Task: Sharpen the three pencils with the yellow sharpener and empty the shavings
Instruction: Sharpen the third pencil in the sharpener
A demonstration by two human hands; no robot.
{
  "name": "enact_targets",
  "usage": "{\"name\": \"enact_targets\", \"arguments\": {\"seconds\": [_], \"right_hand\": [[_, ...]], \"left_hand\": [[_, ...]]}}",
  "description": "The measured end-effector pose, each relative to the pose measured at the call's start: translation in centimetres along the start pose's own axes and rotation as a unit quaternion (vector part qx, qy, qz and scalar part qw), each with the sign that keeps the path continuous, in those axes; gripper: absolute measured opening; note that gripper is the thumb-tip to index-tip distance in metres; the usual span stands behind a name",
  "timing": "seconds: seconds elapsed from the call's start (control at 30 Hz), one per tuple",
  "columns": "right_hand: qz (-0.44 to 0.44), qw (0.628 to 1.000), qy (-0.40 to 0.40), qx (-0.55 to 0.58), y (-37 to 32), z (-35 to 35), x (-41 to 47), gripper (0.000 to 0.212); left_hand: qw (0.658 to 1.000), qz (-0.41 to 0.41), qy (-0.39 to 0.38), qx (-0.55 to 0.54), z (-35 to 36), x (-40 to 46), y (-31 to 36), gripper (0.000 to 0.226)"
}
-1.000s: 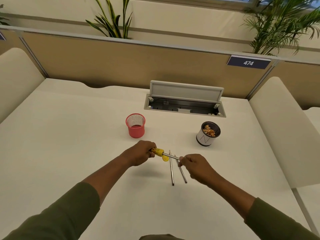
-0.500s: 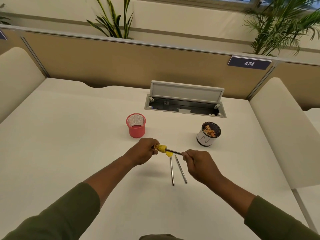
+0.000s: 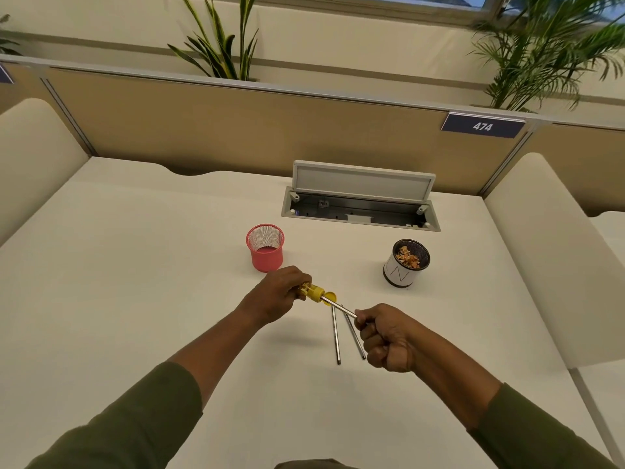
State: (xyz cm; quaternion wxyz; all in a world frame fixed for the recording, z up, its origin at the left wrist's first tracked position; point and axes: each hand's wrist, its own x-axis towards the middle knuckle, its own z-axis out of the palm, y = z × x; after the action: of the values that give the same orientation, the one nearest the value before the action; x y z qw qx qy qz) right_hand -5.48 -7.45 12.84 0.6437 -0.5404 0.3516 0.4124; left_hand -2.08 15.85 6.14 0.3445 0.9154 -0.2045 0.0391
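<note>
Evenly and softly lit, with faint shadows beneath the forearms, wide-angle bending at edges, slight overall softness.

pencil tip hidden inside yellow sharpener, far end inside right hand; sleeves cut off

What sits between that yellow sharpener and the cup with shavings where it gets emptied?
Nothing visible: bare desk lies between the yellow sharpener, held in the left hand, and the shavings cup.
</note>
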Motion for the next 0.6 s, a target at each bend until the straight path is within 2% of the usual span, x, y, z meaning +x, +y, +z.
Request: {"name": "enact_targets", "arguments": {"seconds": [0.07,0.13,0.2,0.27,0.47,0.6], "right_hand": [[-0.021,0.999,0.009,-0.033,0.1,0.0,-0.2,0.042],[-0.098,0.984,0.044,-0.138,0.3,0.0,-0.1,0.035],[-0.204,0.932,0.097,-0.283,0.6,0.0,0.0,0.038],[-0.277,0.875,0.128,-0.375,1.0,-0.1,0.2,0.044],[-0.373,0.779,0.175,-0.473,1.8,-1.0,0.7,0.046],[-0.39,0.781,0.17,-0.456,2.3,-1.6,0.9,0.046]], "left_hand": [[1.0,-0.009,0.011,-0.016,0.3,-0.2,0.1,0.03],[0.999,-0.033,0.014,-0.04,0.6,-0.3,0.0,0.031],[0.995,-0.071,0.0,-0.067,0.7,-0.4,-0.2,0.032],[0.992,-0.093,-0.015,-0.079,0.8,-0.4,-0.5,0.032],[0.987,-0.128,-0.011,-0.098,1.0,-0.5,-1.2,0.03],[0.984,-0.149,-0.003,-0.101,0.9,-1.0,-1.9,0.026]]}}
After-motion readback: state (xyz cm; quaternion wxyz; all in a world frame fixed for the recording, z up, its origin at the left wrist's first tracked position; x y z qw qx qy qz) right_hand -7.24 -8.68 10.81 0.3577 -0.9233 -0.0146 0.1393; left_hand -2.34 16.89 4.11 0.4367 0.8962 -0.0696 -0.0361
